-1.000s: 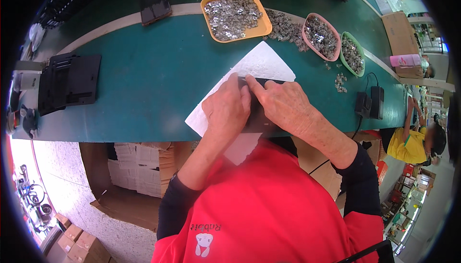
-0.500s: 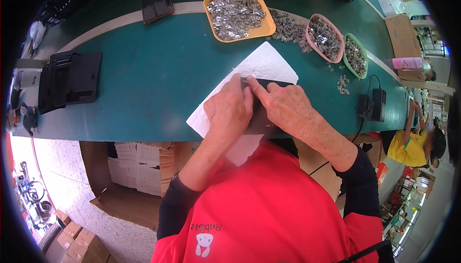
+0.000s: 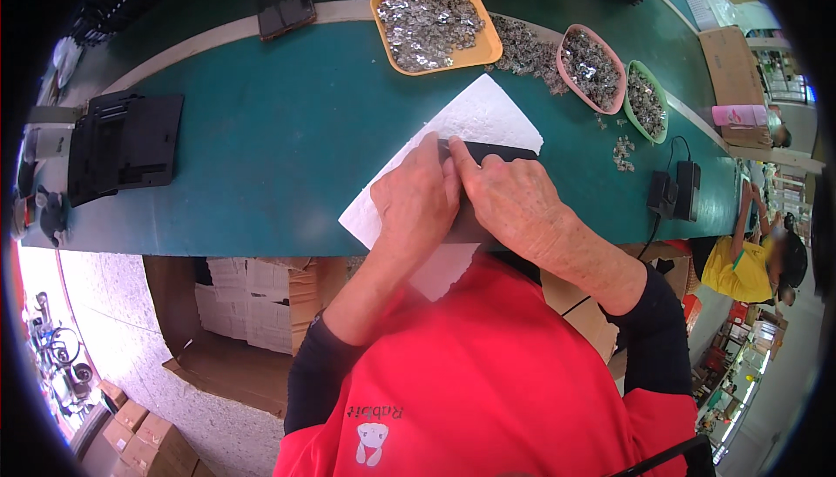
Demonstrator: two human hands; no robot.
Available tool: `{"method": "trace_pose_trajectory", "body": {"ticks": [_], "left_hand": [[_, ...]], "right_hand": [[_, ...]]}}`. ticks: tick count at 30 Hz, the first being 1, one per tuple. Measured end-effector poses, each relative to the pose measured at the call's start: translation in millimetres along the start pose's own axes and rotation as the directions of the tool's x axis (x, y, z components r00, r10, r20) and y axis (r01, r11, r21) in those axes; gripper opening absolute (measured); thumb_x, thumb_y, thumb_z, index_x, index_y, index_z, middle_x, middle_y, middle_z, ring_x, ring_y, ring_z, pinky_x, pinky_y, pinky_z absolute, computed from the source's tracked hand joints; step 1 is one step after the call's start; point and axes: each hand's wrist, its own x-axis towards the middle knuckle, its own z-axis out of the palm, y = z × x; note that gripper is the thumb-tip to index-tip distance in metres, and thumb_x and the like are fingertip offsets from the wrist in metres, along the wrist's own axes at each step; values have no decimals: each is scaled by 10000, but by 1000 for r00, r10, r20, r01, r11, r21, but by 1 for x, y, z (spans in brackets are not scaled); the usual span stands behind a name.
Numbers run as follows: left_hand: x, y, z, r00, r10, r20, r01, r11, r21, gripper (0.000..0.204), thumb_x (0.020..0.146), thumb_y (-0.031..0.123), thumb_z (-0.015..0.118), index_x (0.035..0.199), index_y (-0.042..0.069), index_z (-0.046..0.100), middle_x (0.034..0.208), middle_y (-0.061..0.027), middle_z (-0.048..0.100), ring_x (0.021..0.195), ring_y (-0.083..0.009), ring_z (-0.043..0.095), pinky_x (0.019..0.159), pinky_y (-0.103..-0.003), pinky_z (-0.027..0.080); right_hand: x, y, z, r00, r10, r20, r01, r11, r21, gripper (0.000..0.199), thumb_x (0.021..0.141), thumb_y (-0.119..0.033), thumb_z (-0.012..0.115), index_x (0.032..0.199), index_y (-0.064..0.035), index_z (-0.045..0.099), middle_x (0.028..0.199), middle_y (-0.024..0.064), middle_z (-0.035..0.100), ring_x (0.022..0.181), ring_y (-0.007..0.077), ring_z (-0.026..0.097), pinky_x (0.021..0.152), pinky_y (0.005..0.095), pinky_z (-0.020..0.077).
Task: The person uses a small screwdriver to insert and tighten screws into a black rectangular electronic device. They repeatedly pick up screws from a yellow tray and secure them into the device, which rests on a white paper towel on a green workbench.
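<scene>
A flat black plastic part (image 3: 501,152) lies on a white foam sheet (image 3: 483,111) at the near edge of the table, right in front of me. My left hand (image 3: 416,194) rests on its left side, fingers closed and pressed together at the far edge. From the right, my right hand (image 3: 514,198) reaches across the part. Its index finger points to the far edge, touching down close to my left fingertips, while the other fingers curl over the part. Any small piece under the fingertips is hidden.
Small shiny metal clips fill a yellow tray (image 3: 495,52), a pink basket (image 3: 620,98) and a green basket (image 3: 664,120), with more heaped loose between. Black moulded housings (image 3: 126,146) stand at left. Two black power adapters (image 3: 687,190) sit at right. A person in yellow (image 3: 740,272) is farther right.
My right hand has shifted slightly, its index finger a little more upright against the far edge. My left hand has barely moved.
</scene>
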Motion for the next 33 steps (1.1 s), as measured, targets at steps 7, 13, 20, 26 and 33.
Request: {"method": "trace_pose_trajectory", "body": {"ticks": [7,13,20,26,33], "left_hand": [[1,-1,2,999,20,25,-19,999,-34,196,866,195,607,921,16,547,790,-179,660,696,-354,648,575,-445,478],[4,4,0,997,-50,60,50,999,5,225,867,213,605,968,17,561,823,-185,671,737,-356,658,627,-447,491],[1,3,-2,997,-41,61,37,997,60,341,859,220,615,1120,1,621,891,-179,695,788,-342,676,706,-426,513],[1,1,0,999,-27,44,25,998,59,330,849,212,628,1106,4,621,887,-172,694,777,-343,671,691,-430,514],[1,2,0,999,-24,39,22,998,58,332,848,207,629,1111,5,616,888,-177,693,786,-344,670,694,-428,511]], "right_hand": [[9,-3,-12,988,-131,84,142,980,-136,237,841,-81,581,1036,53,558,687,132,656,672,266,696,568,381,568],[17,4,-29,972,-84,220,104,991,-80,461,819,-77,573,1263,39,533,739,191,669,694,283,690,555,376,542],[-9,40,-9,1000,-20,-7,21,994,111,412,836,-78,538,1243,-130,583,768,130,665,707,326,660,599,429,525],[-10,38,3,991,-67,-118,77,994,80,324,846,-107,511,1160,-127,588,779,132,648,689,321,670,583,420,524],[-9,39,6,985,-87,-147,91,996,21,287,847,-115,522,1127,-127,583,774,124,632,676,292,673,563,397,519]]}}
